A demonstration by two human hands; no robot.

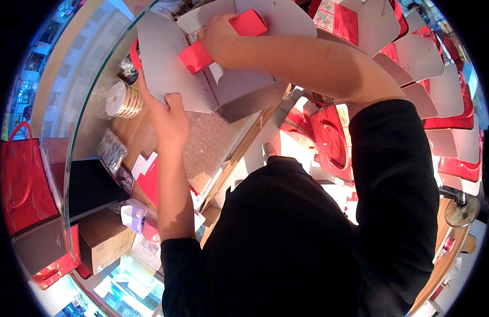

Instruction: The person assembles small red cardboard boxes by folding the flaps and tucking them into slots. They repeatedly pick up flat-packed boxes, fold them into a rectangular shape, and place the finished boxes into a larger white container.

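Observation:
A large open carton [176, 74] with pale inner walls and raised flaps stands at the top of the head view. My left hand [170, 119] is closed on its left wall, thumb toward me, fingers partly hidden beyond the edge. Reaching across from the right, my right hand [219, 37] is down inside the carton with its fingers bent. One small red box [196, 57] lies against that hand's near side, and another red box [248, 22] is just beyond it. A patterned surface shows beside the fingers. What the fingertips hold is hidden.
Several similar open cartons with red contents [345, 24] line the right side. A spool [123, 100], a plastic-wrapped pack [112, 150] and a brown box [104, 238] sit along the left. Past a glass edge [78, 132] hangs a red bag [28, 185]. Red packages [331, 140] lie below my right arm.

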